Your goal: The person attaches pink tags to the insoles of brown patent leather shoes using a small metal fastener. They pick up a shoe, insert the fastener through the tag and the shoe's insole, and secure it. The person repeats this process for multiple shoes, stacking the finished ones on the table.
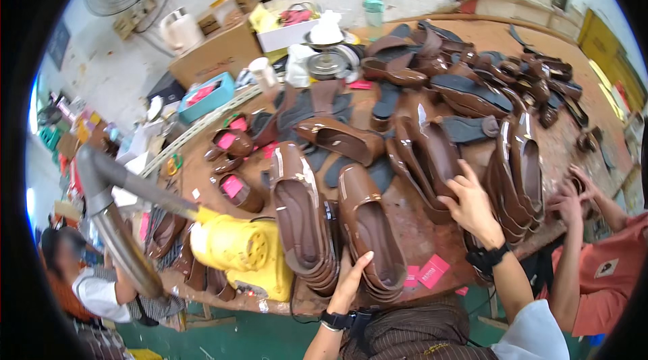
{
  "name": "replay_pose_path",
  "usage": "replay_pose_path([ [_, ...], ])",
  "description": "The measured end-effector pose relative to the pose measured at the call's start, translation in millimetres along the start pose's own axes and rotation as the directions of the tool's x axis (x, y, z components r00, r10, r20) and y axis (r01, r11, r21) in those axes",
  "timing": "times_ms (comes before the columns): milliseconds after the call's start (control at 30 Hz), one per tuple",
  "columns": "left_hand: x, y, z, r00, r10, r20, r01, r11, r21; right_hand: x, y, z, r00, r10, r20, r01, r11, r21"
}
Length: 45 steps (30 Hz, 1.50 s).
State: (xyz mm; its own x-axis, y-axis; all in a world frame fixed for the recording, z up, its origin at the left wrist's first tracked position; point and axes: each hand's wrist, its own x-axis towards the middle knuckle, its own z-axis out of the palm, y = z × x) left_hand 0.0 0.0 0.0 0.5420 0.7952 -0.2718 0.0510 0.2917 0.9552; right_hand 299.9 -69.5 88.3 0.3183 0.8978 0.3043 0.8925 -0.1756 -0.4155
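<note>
Two stacks of glossy brown shoes stand in front of me, a left stack (297,205) and a right stack (368,225). My left hand (347,282) holds the right stack low on its left side, thumb at the heel rim; its other fingers are partly hidden between the stacks. My right hand (472,205) is open, index finger stretched out and the others bent. It is at the heel end of a pair of nested brown shoes (425,147); whether it touches them I cannot tell. More stacked brown shoes (516,171) stand just right of it.
A yellow machine (246,252) with a grey pipe (115,225) stands left. Shoe uppers and dark soles (466,93) cover the far table. Pink cards (432,271) lie near the front edge. A person in an orange shirt (607,272) works at right; another person (101,292) sits left.
</note>
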Motion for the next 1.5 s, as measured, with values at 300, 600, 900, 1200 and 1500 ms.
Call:
replay_pose_path([
  [300,-14,21,27,0.995,-0.035,-0.094,0.024,0.993,-0.114,-9,8,7,0.993,-0.086,0.075,0.085,0.996,0.023],
  [600,-42,27,19,0.994,-0.102,-0.037,0.097,0.988,-0.118,-16,-23,15,0.955,0.128,0.266,-0.120,0.992,-0.048],
  [900,-49,15,-6,0.997,-0.011,-0.077,0.019,0.995,0.100,-20,-17,13,0.944,0.329,-0.032,-0.329,0.944,0.008],
  [1200,-95,57,-5,0.847,0.406,-0.344,-0.213,0.851,0.480,8,-32,-20,0.919,0.236,0.315,-0.099,0.914,-0.395],
  [1500,-38,50,-40,0.738,0.584,-0.339,-0.238,0.695,0.679,178,-110,11,0.833,-0.379,0.402,0.317,0.924,0.214],
])
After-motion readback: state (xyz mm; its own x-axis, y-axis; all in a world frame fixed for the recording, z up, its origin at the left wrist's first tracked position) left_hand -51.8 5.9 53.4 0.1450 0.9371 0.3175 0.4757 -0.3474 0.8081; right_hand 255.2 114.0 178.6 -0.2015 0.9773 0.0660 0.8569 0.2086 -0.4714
